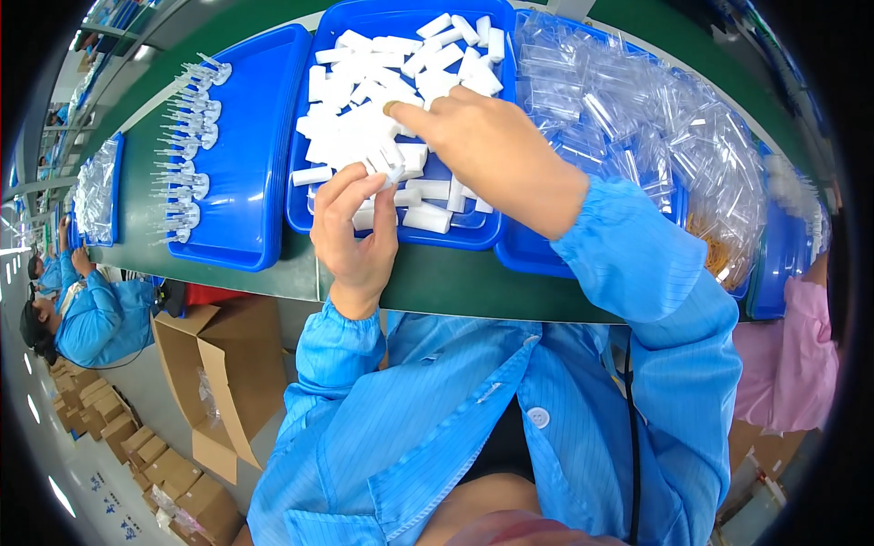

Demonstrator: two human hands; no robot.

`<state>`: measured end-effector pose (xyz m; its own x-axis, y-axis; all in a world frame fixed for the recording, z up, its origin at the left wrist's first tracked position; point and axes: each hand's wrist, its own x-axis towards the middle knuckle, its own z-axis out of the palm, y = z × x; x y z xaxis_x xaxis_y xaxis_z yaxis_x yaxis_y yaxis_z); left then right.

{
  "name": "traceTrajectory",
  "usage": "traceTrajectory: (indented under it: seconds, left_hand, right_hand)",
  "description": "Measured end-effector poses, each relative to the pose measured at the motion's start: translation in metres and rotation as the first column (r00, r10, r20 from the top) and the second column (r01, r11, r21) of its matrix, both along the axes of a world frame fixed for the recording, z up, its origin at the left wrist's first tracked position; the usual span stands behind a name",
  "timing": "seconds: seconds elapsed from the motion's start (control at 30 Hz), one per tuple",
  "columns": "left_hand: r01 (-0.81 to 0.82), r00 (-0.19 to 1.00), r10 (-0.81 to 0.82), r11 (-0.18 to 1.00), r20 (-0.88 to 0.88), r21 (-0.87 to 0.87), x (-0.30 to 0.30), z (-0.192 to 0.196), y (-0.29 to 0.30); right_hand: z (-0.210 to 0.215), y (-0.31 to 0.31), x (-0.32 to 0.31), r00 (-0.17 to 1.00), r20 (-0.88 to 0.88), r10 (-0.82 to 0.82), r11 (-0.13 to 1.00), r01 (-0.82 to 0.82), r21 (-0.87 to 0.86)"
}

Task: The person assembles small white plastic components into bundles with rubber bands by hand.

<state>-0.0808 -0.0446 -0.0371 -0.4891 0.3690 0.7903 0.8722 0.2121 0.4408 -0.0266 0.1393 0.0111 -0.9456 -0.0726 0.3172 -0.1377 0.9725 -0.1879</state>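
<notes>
Two hands worked: left hand (357,232) pinched a white plastic piece (393,173); right hand (482,150) picked among pieces heaping the blue tray (300,196); many remained.

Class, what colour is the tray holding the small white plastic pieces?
Blue tray, clearest in the head view.

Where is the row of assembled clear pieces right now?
In the head view, the row of assembled clear pieces lies along the left edge of the left blue tray, left of the left hand.
</notes>
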Motion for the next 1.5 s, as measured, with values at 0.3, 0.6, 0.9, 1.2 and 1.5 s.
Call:
traceTrajectory:
  seconds: [0.3,0.6,0.9,1.2,1.5]
  left_hand:
    - [0.166,0.984,-0.169,0.985,-0.057,-0.046,0.015,0.018,0.013]
    - [0.554,0.825,-0.565,0.818,-0.03,-0.156,0.053,0.044,0.048]
    - [0.603,0.786,-0.618,0.772,-0.016,-0.199,0.069,0.048,0.069]
    - [0.618,0.78,-0.625,0.765,0.023,-0.18,0.071,0.048,0.075]
    - [0.626,0.779,-0.623,0.762,0.08,-0.165,0.073,0.044,0.077]
  right_hand:
    - [0.044,0.028,0.058,0.986,0.159,-0.054,0.783,0.141,-0.606]
    - [0.052,0.059,0.107,0.933,-0.002,-0.36,0.26,0.099,-0.961]
    - [0.046,0.06,0.139,0.936,-0.035,-0.35,0.453,0.136,-0.881]
    - [0.037,0.061,0.147,0.915,-0.06,-0.4,0.46,0.144,-0.876]
    - [0.03,0.064,0.153,0.916,-0.055,-0.398,0.426,0.131,-0.895]
